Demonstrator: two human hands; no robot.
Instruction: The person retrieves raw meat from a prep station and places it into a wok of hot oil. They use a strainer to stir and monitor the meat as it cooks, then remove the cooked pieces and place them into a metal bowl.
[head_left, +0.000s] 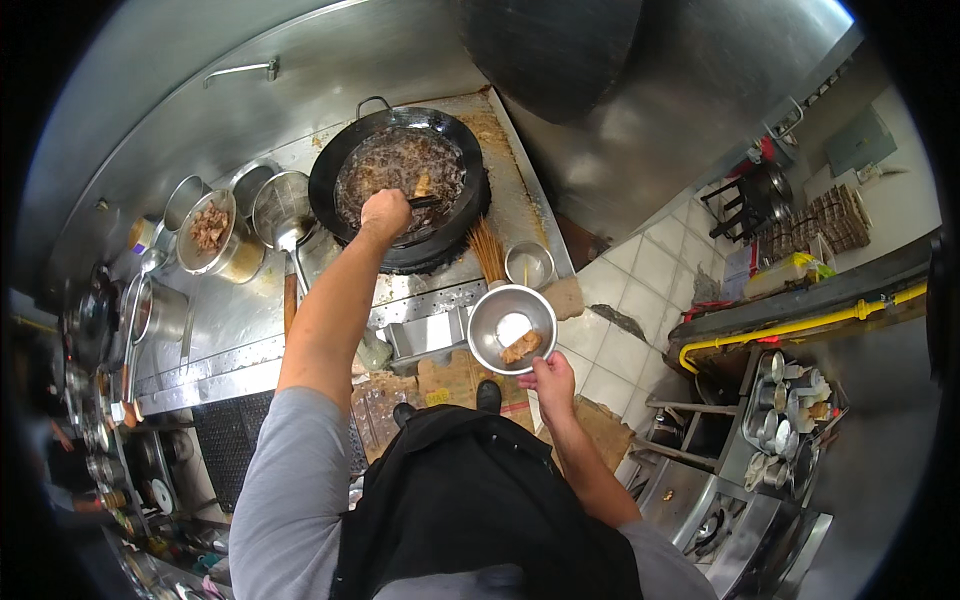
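My left hand (386, 214) is over the near edge of a large black wok (322, 180) full of bubbling dark oil (390, 161). It grips a dark utensil (424, 202), perhaps tongs, whose end is at the oil beside a pale golden piece of food (423, 184). My right hand (551, 379) holds a steel mixing bowl (478, 330) by its rim, low and to the right of the wok. One battered-looking piece of food (521, 346) lies in that bowl.
Left of the wok stand a mesh strainer (274, 202), a ladle (292, 232) and a container topped with a colander of meat pieces (210, 229). A bamboo wok brush (487, 251) and a small metal pot (529, 264) stand right. A yellow pipe (795, 324) runs at far right.
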